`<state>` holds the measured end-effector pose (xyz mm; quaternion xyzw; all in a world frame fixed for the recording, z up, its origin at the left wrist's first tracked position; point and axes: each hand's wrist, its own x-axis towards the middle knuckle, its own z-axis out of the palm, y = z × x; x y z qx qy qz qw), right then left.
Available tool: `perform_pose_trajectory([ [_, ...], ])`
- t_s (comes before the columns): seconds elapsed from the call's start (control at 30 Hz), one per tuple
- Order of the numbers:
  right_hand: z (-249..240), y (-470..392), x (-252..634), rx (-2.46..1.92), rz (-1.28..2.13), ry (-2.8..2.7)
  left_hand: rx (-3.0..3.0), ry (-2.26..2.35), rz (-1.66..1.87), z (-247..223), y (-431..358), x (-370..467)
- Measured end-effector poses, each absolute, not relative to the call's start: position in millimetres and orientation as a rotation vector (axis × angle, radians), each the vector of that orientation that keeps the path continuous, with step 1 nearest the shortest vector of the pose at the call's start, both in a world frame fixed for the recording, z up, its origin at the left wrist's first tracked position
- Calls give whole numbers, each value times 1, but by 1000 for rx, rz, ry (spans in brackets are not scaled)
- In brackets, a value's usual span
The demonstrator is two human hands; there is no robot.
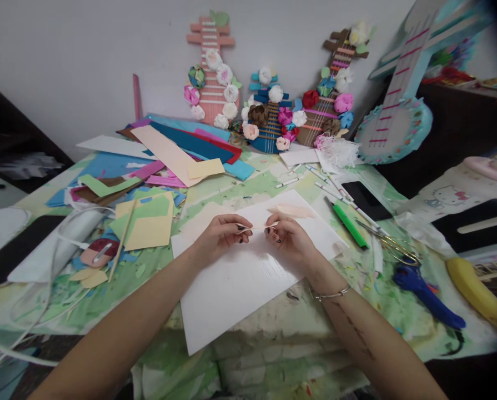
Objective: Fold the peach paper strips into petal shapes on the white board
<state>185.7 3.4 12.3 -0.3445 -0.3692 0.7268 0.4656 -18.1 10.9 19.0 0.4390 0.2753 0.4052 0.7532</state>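
Both of my hands meet over a white board [223,294] that lies at an angle on the table. My left hand [225,232] pinches one end of a thin, pale paper strip [258,227]. The other end is pinched in the fingertips of my right hand [285,236]. Between the hands the strip is narrow and light, close to the board's colour. Just behind my right hand, a pale peach piece of paper [292,210] lies on the board.
Scissors [392,241], a green cutter [350,225], a blue glue gun [427,294] and a banana [479,294] lie at right. Coloured paper [165,150] and a wooden stick [121,241] are at left. Flower-covered paper guitars [215,72] lean on the wall.
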Motion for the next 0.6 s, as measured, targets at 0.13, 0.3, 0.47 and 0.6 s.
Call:
perform_pose_trajectory([
  [0.13, 15, 2, 184, -853, 1776, -877, 976, 594, 895, 18, 10, -17],
  [0.3, 12, 3, 181, -886, 1628, -1025, 1022, 734, 910, 14, 12, -14],
  [0.47, 7, 4, 181, -953, 1496, -1106, 1101, 742, 907, 13, 13, -15],
  [0.6, 4, 5, 184, -979, 1389, -1172, 1181, 827, 803, 13, 14, -15],
])
